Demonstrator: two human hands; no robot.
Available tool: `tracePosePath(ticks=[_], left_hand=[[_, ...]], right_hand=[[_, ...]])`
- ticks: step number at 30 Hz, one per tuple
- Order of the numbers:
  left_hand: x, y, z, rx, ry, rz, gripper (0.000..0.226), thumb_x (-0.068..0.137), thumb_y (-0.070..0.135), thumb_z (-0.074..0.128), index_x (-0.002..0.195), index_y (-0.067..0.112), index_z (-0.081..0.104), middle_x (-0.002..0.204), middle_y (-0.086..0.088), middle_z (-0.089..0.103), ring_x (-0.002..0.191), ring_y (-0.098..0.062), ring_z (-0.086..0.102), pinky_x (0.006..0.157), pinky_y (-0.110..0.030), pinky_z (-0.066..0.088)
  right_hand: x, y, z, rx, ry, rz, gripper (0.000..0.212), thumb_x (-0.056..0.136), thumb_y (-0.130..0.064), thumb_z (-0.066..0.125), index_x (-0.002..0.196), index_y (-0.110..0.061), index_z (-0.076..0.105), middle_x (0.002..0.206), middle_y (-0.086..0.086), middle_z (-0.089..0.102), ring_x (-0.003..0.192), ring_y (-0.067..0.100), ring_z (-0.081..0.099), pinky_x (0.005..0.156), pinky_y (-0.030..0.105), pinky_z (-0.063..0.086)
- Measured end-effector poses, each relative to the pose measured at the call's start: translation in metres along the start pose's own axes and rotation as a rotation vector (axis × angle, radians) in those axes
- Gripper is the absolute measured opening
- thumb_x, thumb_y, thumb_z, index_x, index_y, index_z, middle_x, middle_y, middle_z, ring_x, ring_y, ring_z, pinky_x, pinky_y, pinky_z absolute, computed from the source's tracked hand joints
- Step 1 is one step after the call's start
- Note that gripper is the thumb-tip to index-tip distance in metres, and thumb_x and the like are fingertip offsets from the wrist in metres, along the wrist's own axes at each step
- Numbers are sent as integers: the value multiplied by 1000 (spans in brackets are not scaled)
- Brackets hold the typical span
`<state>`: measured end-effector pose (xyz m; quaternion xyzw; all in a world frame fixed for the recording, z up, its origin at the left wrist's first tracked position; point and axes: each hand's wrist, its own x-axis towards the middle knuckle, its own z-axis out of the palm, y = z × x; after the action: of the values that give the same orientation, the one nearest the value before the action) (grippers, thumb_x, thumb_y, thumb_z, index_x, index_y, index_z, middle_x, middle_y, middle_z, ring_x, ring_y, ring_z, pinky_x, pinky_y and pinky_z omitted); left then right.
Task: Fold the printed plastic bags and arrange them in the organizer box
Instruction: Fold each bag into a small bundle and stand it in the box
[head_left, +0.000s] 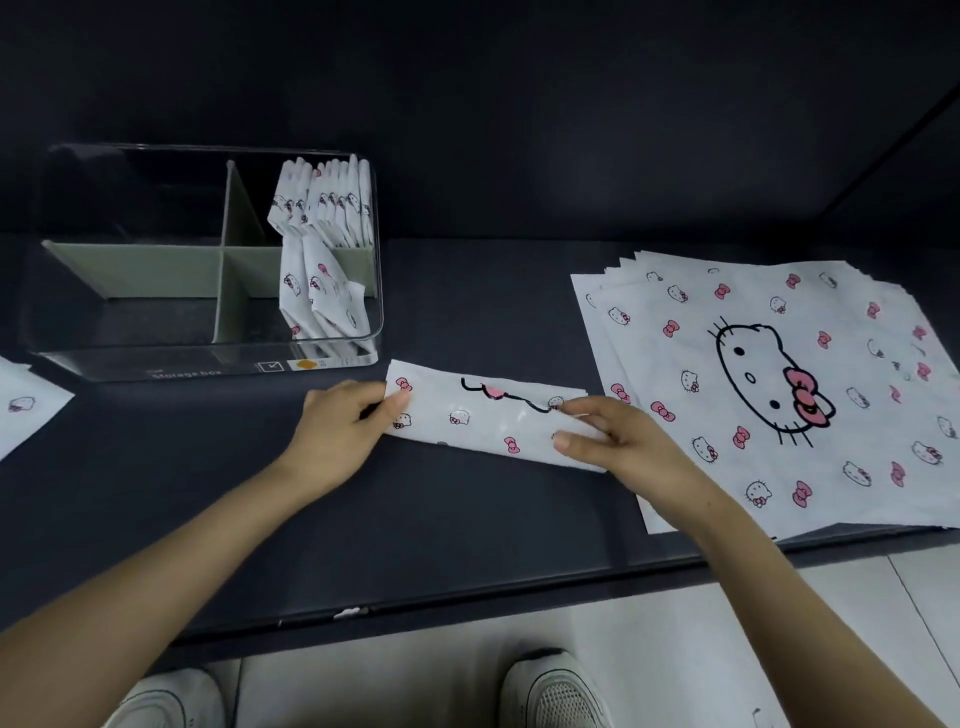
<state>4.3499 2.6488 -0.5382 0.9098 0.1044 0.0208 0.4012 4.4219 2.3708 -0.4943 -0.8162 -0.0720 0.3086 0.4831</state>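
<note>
A white printed plastic bag, folded into a long strip with pink bows and cat faces, lies on the dark table in front of me. My left hand pinches its left end. My right hand grips its right end with thumb and fingers. A stack of flat, unfolded printed bags lies to the right. The clear organizer box stands at the back left, with grey dividers. Several folded bags stand upright in its two right compartments; the left compartments hold nothing.
Another printed bag shows partly at the left edge. The table's front edge runs just below my forearms. Beyond it are a pale floor and my white shoes. A dark wall rises behind the box.
</note>
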Motion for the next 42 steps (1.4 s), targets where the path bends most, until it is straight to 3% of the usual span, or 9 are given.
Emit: tracePosePath(ticks=[3,7,10,14,19,23,34,39,42], left_hand=[[4,1,7,33,51,-41,78,79,68,28,86,0,66,79,-12,66,79,-20,55,94,-38,37],[1,3,16,58,216,-23,47,96,41,47,67,5,55,59,-3,54,62,-16,48,86,-40,36],[-3,7,21,33,304,-17,11,94,22,59,89,13,63,69,3,63,66,-17,55,88,-38,36],[-5,5,26,96,361,-44,42,84,11,70,124,7,55,71,1,59,73,-23,55,84,-33,29],[-7,0,32,381,459,167,35,83,15,60,117,10,59,93,-14,53,86,-30,46,76,-42,36],[-4,-2,39,435,304,488,39,79,-6,47,112,2,65,121,-17,58,112,-34,51,99,-41,36],[-3,6,39,516,-13,340,56,98,36,29,141,3,43,148,-11,41,138,-24,37,116,-25,10],[-3,9,39,573,-27,332,57,97,38,31,140,5,45,147,-11,42,137,-22,37,116,-24,8],[-3,9,39,577,-27,330,57,96,39,31,140,5,46,147,-11,42,137,-23,38,116,-26,9]], right_hand=[[11,4,4,105,222,37,5,84,-14,71,88,-16,69,80,-4,70,77,12,64,70,21,50],[29,9,15,78,485,100,48,82,-18,72,52,-15,34,50,-4,32,54,16,30,50,25,25],[36,11,22,-3,566,120,42,81,-25,72,50,-12,47,46,-1,42,52,15,37,52,25,29],[42,11,28,-159,629,126,37,84,-31,67,58,-10,51,52,1,44,55,18,38,54,28,28],[44,7,31,-279,672,132,41,86,-31,64,58,-11,42,56,3,37,56,19,31,51,27,20],[44,6,31,-305,671,145,37,86,-32,63,61,-11,47,56,3,39,55,19,32,48,25,21],[45,5,31,-317,685,163,48,86,-31,62,56,-14,30,52,0,32,52,18,29,47,24,17],[35,-7,39,-692,792,31,15,83,-30,67,91,-20,60,79,4,58,73,29,54,56,27,32],[33,-6,62,-1088,750,-255,49,81,-38,61,125,-16,57,111,13,61,96,34,58,78,44,44]])
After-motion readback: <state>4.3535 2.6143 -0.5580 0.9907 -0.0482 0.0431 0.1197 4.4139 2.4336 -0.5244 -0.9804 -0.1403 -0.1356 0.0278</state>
